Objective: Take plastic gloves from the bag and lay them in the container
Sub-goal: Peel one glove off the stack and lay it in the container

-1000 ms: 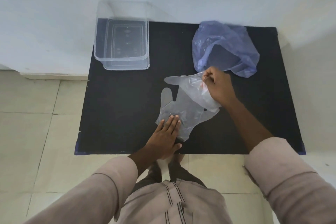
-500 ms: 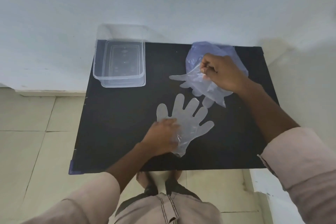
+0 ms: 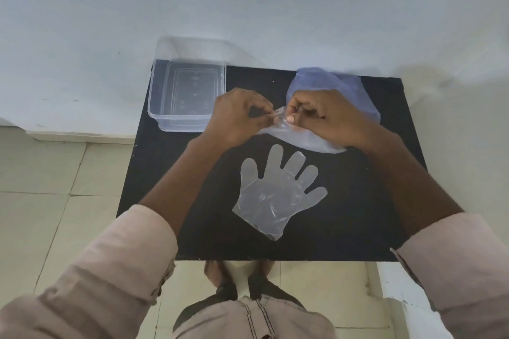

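A clear plastic glove (image 3: 278, 192) lies flat on the black table (image 3: 358, 215), fingers pointing away from me. Above it, my left hand (image 3: 237, 115) and my right hand (image 3: 327, 115) both pinch the edge of a second clear glove (image 3: 292, 133), which hangs crumpled between and below them. Behind my right hand sits the bluish plastic bag (image 3: 338, 82), partly hidden. The clear rectangular container (image 3: 187, 93) stands at the table's far left corner, with nothing visible inside.
The table stands against a pale wall. Tiled floor lies to the left and below, where my feet (image 3: 239, 275) show at the table's near edge.
My left hand let go of the flat glove and rose to join my right hand on the second glove. The flat glove stays spread on the table.
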{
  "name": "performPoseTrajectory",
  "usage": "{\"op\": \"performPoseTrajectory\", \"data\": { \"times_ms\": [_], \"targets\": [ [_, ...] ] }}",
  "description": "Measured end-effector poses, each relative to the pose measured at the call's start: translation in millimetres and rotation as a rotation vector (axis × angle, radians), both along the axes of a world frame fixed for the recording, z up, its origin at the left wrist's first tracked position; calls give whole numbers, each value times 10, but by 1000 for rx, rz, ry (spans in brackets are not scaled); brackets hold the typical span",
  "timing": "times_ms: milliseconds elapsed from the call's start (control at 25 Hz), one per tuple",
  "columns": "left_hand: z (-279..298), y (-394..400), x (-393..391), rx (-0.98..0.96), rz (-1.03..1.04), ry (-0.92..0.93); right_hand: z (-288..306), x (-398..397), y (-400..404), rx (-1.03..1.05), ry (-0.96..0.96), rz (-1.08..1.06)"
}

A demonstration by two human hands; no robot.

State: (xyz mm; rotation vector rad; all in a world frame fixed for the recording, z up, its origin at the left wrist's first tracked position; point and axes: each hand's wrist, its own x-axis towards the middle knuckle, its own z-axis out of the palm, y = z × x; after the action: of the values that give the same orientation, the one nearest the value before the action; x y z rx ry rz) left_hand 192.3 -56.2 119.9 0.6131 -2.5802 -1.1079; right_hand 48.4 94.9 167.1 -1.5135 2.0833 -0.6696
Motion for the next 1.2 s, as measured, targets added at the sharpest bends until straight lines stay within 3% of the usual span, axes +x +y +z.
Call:
{"op": "performPoseTrajectory", "data": {
  "times_ms": [80,280,480,640,840,1040,1200],
  "targets": [
    [-13,-36,32,99,44,25,-53,-40,160,-34,-125,-114],
    [2,-47,110,187,63,19,-402,-23,397,6,-228,-341],
    [-74,-89,212,200,94,8,-588,22,381,-261,-346,-416],
    [-155,-159,338,211,147,15,-537,57,320,-323,-431,-402],
    [-172,-143,386,179,109,46,-470,64,199,-283,-384,-306],
    [-145,-107,290,449,162,81,-462,-30,170,-252,-289,-216],
    [-58,-72,246,498,167,71,-428,-123,184,-251,-275,-198]
  ]
}}
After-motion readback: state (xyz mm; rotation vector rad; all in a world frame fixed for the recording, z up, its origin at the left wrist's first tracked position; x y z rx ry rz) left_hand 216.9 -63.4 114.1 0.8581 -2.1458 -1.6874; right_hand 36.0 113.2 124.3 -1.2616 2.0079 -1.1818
